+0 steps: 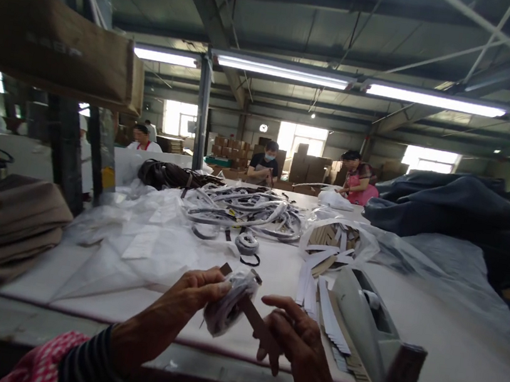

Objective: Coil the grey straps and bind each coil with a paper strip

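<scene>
Left hand [190,299] grips a rounded, glossy, plastic-wrapped coil [219,314] above the desk [278,267]; a flat, brown strip [259,325] crosses it toward the right hand [296,333], fingers curled, grip unclear. Beyond: tangled cords [258,201]; rightward, a smooth grey dispenser [356,313].

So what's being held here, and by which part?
The left hand holds the plastic-wrapped roll by its upper left side. The right hand is at the lower end of the brown strip; whether it grips cannot be told.

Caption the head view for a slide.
Left hand holds a plastic-wrapped coil, right hand at a brown strip jutting from it, over a white worktable.
</scene>
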Action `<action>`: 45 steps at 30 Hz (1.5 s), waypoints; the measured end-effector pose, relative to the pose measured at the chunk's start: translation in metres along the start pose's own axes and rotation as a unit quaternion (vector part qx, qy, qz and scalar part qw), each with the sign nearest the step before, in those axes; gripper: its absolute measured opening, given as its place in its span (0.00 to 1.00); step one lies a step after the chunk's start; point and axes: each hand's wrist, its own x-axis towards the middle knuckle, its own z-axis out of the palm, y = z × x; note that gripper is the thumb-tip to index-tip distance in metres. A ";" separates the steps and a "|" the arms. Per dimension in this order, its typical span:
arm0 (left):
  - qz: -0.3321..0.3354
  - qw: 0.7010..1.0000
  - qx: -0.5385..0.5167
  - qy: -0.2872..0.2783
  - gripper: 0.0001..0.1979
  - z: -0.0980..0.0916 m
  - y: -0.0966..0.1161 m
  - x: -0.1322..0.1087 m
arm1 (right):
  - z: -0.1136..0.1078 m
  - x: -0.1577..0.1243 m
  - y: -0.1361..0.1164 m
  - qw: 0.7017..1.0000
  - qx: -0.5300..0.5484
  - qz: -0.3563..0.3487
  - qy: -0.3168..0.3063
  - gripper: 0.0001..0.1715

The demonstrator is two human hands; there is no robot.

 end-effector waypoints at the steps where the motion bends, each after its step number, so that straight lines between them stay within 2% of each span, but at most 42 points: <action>1: -0.006 1.000 -0.011 -0.002 0.18 -0.001 0.001 0.000 | -0.005 -0.001 0.004 0.999 -0.042 -0.025 0.003 0.22; 3: -0.017 0.999 -0.036 -0.015 0.17 -0.002 0.003 0.000 | -0.013 -0.002 0.008 0.978 -0.175 -0.116 -0.007 0.21; 4: -0.020 0.998 -0.048 -0.022 0.17 -0.002 0.004 0.000 | -0.014 -0.003 0.009 0.952 -0.252 -0.175 -0.021 0.23; 6: -0.027 0.997 -0.065 -0.032 0.17 -0.004 0.004 0.001 | -0.013 -0.004 0.008 0.880 -0.375 -0.284 -0.063 0.25; 8: -0.036 0.996 -0.073 -0.036 0.17 -0.006 0.003 0.003 | -0.009 -0.005 0.003 0.810 -0.452 -0.361 -0.093 0.24; 10: -0.047 0.995 -0.070 -0.047 0.17 -0.007 0.003 0.007 | -0.004 -0.005 -0.002 0.747 -0.505 -0.424 -0.082 0.21; 12: -0.053 0.996 -0.045 -0.057 0.18 -0.008 0.004 0.010 | 0.000 -0.004 -0.006 0.715 -0.521 -0.464 -0.051 0.16; 13: -0.051 0.997 -0.018 -0.053 0.17 -0.007 0.005 0.012 | 0.001 -0.004 -0.006 0.718 -0.509 -0.472 -0.039 0.13; 15: -0.030 0.996 0.071 -0.034 0.16 -0.004 0.008 0.014 | 0.003 -0.001 -0.004 0.754 -0.468 -0.460 -0.036 0.12; 17: 0.028 0.980 0.195 -0.025 0.12 0.000 0.008 0.016 | 0.003 0.004 0.001 0.786 -0.439 -0.435 -0.036 0.14; 20: 0.132 0.914 0.381 -0.043 0.06 0.007 -0.004 0.015 | 0.001 0.011 0.015 0.794 -0.442 -0.417 0.009 0.11; 22: 0.166 0.867 0.467 -0.057 0.03 0.011 -0.019 0.013 | 0.000 0.015 0.025 0.795 -0.455 -0.400 0.027 0.10; 24: 0.176 0.837 0.515 -0.067 0.03 0.013 -0.037 0.012 | -0.002 0.016 0.033 0.808 -0.463 -0.364 -0.004 0.10; 26: 0.180 0.823 0.534 -0.070 0.04 0.013 -0.050 0.011 | -0.003 0.017 0.035 0.826 -0.466 -0.310 -0.058 0.09; 28: 0.189 0.827 0.525 -0.070 0.04 0.012 -0.058 0.012 | -0.004 0.020 0.034 0.845 -0.463 -0.253 -0.087 0.09; 32: 0.189 0.878 0.436 -0.052 0.03 0.007 -0.060 0.016 | -0.006 0.030 0.024 0.876 -0.437 -0.179 -0.096 0.10; 34: 0.183 0.892 0.412 -0.034 0.04 0.007 -0.061 0.017 | -0.006 0.036 0.020 0.887 -0.423 -0.156 -0.095 0.09; 38: 0.168 0.901 0.400 0.008 0.07 0.009 -0.067 0.015 | -0.004 0.050 0.015 0.902 -0.406 -0.114 -0.088 0.10; 41: 0.151 0.910 0.384 0.045 0.13 0.011 -0.073 0.014 | -0.002 0.062 0.010 0.910 -0.398 -0.073 -0.094 0.09; 43: 0.146 0.914 0.375 0.057 0.15 0.012 -0.076 0.014 | -0.003 0.071 0.007 0.913 -0.388 -0.043 -0.117 0.14; 45: 0.146 0.915 0.370 0.059 0.14 0.013 -0.077 0.014 | -0.005 0.080 0.006 0.912 -0.376 -0.014 -0.161 0.13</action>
